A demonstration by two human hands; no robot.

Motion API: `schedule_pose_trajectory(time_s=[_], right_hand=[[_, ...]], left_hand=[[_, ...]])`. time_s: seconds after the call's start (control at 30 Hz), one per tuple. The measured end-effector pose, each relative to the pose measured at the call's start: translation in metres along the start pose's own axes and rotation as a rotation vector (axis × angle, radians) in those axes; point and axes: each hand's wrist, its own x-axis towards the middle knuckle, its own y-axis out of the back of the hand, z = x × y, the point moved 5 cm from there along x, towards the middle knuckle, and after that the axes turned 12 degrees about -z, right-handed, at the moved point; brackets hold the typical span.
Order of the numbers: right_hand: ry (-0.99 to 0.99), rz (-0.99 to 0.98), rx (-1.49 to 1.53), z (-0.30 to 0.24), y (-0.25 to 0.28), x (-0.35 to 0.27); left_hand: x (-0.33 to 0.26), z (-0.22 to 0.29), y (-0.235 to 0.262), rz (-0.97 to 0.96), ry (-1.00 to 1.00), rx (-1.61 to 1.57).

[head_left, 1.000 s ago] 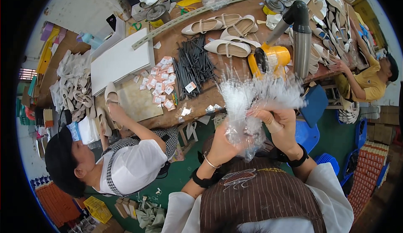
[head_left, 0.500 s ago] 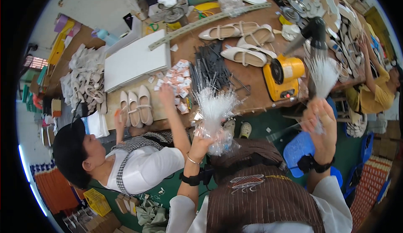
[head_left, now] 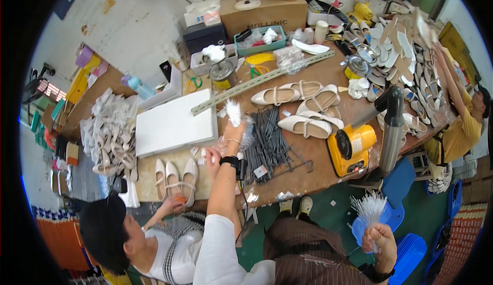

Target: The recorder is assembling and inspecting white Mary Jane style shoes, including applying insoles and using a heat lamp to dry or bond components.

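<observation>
My left hand [head_left: 234,131] reaches out over the table, closed round a bundle of thin white plastic strands [head_left: 233,111], with a crinkled clear plastic bag [head_left: 248,135] beside it. Under and around that hand lie small tags, mostly hidden by it. My right hand [head_left: 380,237] is low at the right, off the table's front edge, gripping another bundle of thin white strands [head_left: 370,209] that fans out at the top. Right of my left hand lies a heap of thin dark sticks [head_left: 269,149]. A co-worker's hand [head_left: 211,162] is close to my left forearm.
Cream strap shoes [head_left: 303,102] lie mid-table beside a yellow machine [head_left: 352,149] and a grey nozzle tool [head_left: 393,131]. A white board [head_left: 174,123], a slotted metal bar [head_left: 267,82] and a shoe pile [head_left: 110,136] stand left and back. Blue stools [head_left: 398,182] are below right.
My left hand has moved forward from in front of my body to over the table, with its strands. My right hand has come down with its bundle. The view has tilted up.
</observation>
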Motion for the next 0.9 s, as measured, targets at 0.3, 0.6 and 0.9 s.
schedule_pose_trajectory(time_s=[0.3, 0.6, 0.9], right_hand=[[-0.048, 0.265, 0.098, 0.008, 0.027, -0.018], [0.145, 0.052, 0.033, -0.017, 0.051, -0.02], [0.376, 0.401, -0.435, -0.017, 0.177, -0.067]], left_hand=[[-0.017, 0.0, -0.035, 0.09, 0.062, 0.088], [-0.409, 0.146, -0.125, -2.21, -0.327, -0.34], [-0.555, 0.25, -0.281, -1.873, 0.252, -0.952]])
